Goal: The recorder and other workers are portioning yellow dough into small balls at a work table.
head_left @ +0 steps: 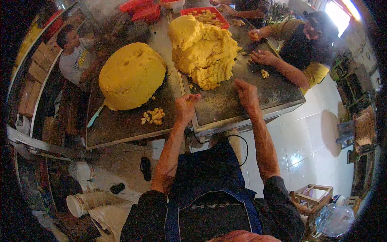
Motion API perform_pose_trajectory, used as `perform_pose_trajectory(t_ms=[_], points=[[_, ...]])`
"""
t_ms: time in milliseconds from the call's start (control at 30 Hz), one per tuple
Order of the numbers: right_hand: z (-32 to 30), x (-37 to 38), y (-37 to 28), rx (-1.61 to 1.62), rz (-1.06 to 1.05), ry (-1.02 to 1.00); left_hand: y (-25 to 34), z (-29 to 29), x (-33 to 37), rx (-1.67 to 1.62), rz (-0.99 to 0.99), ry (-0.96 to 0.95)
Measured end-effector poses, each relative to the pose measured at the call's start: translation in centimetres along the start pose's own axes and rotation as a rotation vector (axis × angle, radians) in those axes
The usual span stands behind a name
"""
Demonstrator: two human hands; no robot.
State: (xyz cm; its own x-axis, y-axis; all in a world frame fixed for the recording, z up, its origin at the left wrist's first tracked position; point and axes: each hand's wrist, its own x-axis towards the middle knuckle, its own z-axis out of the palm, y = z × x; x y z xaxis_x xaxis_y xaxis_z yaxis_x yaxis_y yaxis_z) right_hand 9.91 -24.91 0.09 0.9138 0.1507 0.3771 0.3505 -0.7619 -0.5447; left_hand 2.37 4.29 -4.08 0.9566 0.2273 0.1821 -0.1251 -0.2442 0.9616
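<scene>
A large torn mound of yellow dough (pixel 205 56) lies on the dark worktop just beyond my hands. My left hand (pixel 186 108) is at the table's near edge, its fingers curled into a pinch; whatever may be in them is too small to make out. To the right, my right hand (pixel 247 96) hovers close to the mound's near side, fingers bent and pressed together, their contents hidden. Neither hand touches the mound. Further left rests a smooth, rounded mound of yellow dough (pixel 133 76), with a heap of small dough pieces (pixel 153 116) in front of it.
A turquoise-handled tool (pixel 96 116) lies beside the left mound. A red tray (pixel 207 16) of shaped pieces stands at the back. Co-workers are at the right, the far side and the left; one person's hands (pixel 264 57) are near the mound. Buckets (pixel 80 203) stand on the floor at left.
</scene>
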Motion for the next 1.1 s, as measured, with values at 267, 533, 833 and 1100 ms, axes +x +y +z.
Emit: perform_pose_trajectory(t_ms=[267, 533, 833, 1100], points=[[4.7, 8.7, -2.5, -0.207, -0.433, 0.281, 1.6, -1.4, -0.8, 0.128, 0.186, -0.055], [1.6, 0.8, -2.9, -0.234, -0.359, -0.026, 2.4, -3.2, -0.1, -0.099, 0.044, -0.054], [-3.1, -0.9, -5.7, -0.136, -0.193, -0.137, 2.8, -3.6, -1.7, 0.182, 0.239, 0.092], [0.6, -1.8, -3.3, -0.362, -0.301, 0.119, 1.3, -4.3, -1.3, 0.035, 0.021, 0.037]])
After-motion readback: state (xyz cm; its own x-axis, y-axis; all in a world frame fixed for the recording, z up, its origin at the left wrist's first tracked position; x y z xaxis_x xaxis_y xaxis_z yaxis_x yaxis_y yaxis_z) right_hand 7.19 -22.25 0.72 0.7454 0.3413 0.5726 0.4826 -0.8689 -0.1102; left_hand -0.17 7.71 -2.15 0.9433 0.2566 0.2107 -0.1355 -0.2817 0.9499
